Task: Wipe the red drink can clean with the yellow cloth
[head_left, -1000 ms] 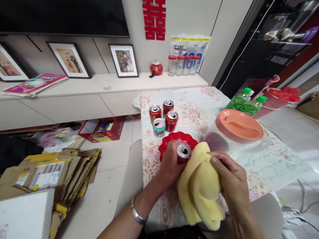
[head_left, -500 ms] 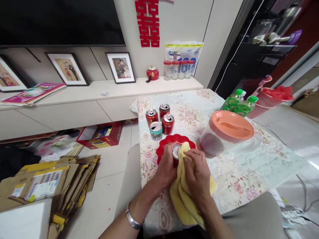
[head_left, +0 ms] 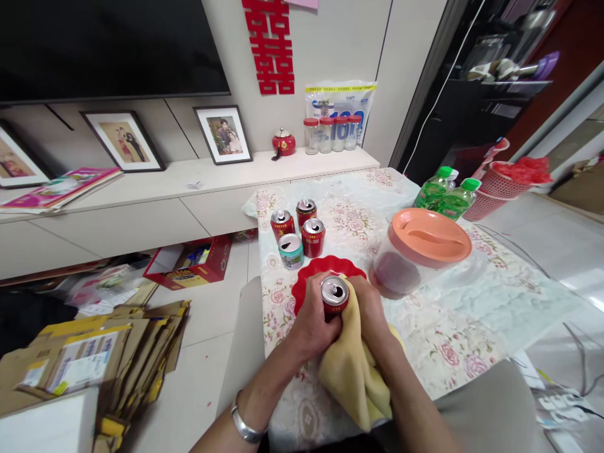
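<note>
My left hand (head_left: 312, 321) is wrapped round an opened red drink can (head_left: 335, 293), which stays upright over the near side of a red scalloped plate (head_left: 309, 272). On the can's right side, my right hand (head_left: 369, 302) presses a yellow cloth (head_left: 355, 365) against it; the fingertips are hidden behind the can and cloth. The cloth hangs down toward my lap. Beyond the plate stand several opened cans: a red can (head_left: 313, 238) nearest, with a teal can (head_left: 290, 251) just left of it.
To the right is a clear tub with an orange lid (head_left: 431, 234). Two green bottles (head_left: 457, 199) and pink baskets (head_left: 507, 181) stand behind it. A flowered tablecloth (head_left: 448, 346) covers the table. Flattened cardboard (head_left: 141, 352) lies on the left floor.
My right hand and the cloth have moved from the can's near right face round to its far right side. The can top now shows fully, and my left hand still grips it.
</note>
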Demonstrator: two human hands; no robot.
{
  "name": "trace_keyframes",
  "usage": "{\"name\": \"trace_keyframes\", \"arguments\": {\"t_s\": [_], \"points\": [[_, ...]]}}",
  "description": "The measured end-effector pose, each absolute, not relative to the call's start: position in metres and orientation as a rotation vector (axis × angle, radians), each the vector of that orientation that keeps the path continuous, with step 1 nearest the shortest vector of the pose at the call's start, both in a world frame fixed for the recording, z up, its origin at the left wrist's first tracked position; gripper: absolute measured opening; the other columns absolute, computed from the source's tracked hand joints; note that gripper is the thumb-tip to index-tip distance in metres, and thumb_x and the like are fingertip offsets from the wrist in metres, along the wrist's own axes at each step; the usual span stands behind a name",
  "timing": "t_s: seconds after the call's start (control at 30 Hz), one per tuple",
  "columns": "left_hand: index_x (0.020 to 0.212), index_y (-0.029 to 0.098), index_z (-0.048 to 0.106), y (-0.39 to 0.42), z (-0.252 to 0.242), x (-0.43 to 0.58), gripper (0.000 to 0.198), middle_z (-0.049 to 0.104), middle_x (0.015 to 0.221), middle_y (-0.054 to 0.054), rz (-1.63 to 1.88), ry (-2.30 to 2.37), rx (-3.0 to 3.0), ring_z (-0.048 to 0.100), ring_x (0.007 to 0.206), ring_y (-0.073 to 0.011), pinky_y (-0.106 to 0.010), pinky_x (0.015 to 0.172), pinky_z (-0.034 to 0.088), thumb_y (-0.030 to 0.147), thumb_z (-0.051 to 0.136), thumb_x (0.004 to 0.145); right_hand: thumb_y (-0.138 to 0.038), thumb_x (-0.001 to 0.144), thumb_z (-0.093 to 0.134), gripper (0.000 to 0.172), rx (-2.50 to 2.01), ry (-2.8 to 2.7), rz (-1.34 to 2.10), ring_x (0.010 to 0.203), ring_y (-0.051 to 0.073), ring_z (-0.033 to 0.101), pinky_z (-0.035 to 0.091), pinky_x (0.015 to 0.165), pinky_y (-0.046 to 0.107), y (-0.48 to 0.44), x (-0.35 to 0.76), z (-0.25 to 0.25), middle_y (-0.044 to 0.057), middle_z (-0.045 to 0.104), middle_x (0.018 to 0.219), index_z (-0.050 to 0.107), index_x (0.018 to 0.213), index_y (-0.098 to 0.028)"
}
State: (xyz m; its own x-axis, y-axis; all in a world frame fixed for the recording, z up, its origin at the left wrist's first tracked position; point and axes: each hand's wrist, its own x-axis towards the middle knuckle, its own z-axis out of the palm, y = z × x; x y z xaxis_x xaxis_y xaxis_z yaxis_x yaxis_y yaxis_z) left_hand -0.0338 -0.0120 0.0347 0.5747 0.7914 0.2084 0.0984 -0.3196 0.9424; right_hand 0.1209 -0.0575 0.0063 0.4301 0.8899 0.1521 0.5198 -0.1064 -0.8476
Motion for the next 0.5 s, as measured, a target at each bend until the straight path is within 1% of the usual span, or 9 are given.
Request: {"name": "trace_keyframes", "arguments": {"t_s": [0.1, 0.2, 0.3, 0.33, 0.4, 0.5], "points": [[0.143, 0.022, 0.038, -0.012, 0.035, -0.036, 0.075, 0.057, 0.14, -0.015, 0.814, 0.728, 1.781, 0.062, 0.133, -0.0333, -0.057, 0.117, 0.05, 0.013, 0.07, 0.076, -0.047, 0.108, 0.064, 0.036, -1.835, -1.258, 0.478, 0.088, 0.011, 0.06, 0.056, 0.086, 0.027, -0.057, 0.118, 0.003, 0.004, 0.062, 0.097, 0.064, 0.1, -0.012], [0.144, 0.021, 0.038, -0.011, 0.036, -0.037, 0.074, 0.057, 0.142, -0.015, 0.804, 0.761, 1.796, 0.061, 0.135, -0.0337, -0.058, 0.119, 0.048, 0.014, 0.068, 0.077, -0.044, 0.106, 0.067, 0.035, -1.863, -1.243, 0.429, 0.088, 0.011, 0.056, 0.054, 0.085, 0.026, -0.061, 0.114, 0.006, 0.003, 0.06, 0.095, 0.063, 0.094, -0.011], [0.143, 0.021, 0.039, -0.011, 0.038, -0.037, 0.071, 0.057, 0.142, -0.015, 0.792, 0.808, 1.809, 0.061, 0.136, -0.0334, -0.058, 0.119, 0.048, 0.018, 0.07, 0.08, -0.036, 0.103, 0.065, 0.026, -1.807, -1.221, 0.39, 0.088, 0.012, 0.055, 0.051, 0.084, 0.026, -0.069, 0.108, 0.014, 0.004, 0.06, 0.095, 0.067, 0.092, -0.013], [0.144, 0.021, 0.039, -0.011, 0.038, -0.037, 0.071, 0.057, 0.143, -0.016, 0.788, 0.818, 1.809, 0.061, 0.135, -0.0333, -0.058, 0.119, 0.048, 0.019, 0.071, 0.08, -0.034, 0.104, 0.06, 0.024, -1.775, -1.201, 0.38, 0.089, 0.013, 0.056, 0.05, 0.084, 0.027, -0.072, 0.105, 0.016, 0.005, 0.062, 0.096, 0.069, 0.095, -0.014], [0.146, 0.022, 0.037, -0.012, 0.038, -0.036, 0.074, 0.057, 0.144, -0.016, 0.782, 0.827, 1.8, 0.062, 0.135, -0.0335, -0.058, 0.118, 0.049, 0.022, 0.074, 0.082, -0.031, 0.106, 0.05, 0.027, -1.714, -1.144, 0.358, 0.093, 0.014, 0.059, 0.05, 0.085, 0.027, -0.08, 0.1, 0.022, 0.006, 0.066, 0.101, 0.074, 0.105, -0.017], [0.15, 0.022, 0.033, -0.015, 0.037, -0.035, 0.083, 0.056, 0.148, -0.018, 0.792, 0.827, 1.78, 0.062, 0.135, -0.0346, -0.056, 0.116, 0.051, 0.025, 0.08, 0.081, -0.03, 0.107, 0.048, 0.03, -1.647, -1.055, 0.322, 0.099, 0.014, 0.063, 0.052, 0.088, 0.027, -0.094, 0.089, 0.03, 0.006, 0.069, 0.11, 0.074, 0.118, -0.019]]}}
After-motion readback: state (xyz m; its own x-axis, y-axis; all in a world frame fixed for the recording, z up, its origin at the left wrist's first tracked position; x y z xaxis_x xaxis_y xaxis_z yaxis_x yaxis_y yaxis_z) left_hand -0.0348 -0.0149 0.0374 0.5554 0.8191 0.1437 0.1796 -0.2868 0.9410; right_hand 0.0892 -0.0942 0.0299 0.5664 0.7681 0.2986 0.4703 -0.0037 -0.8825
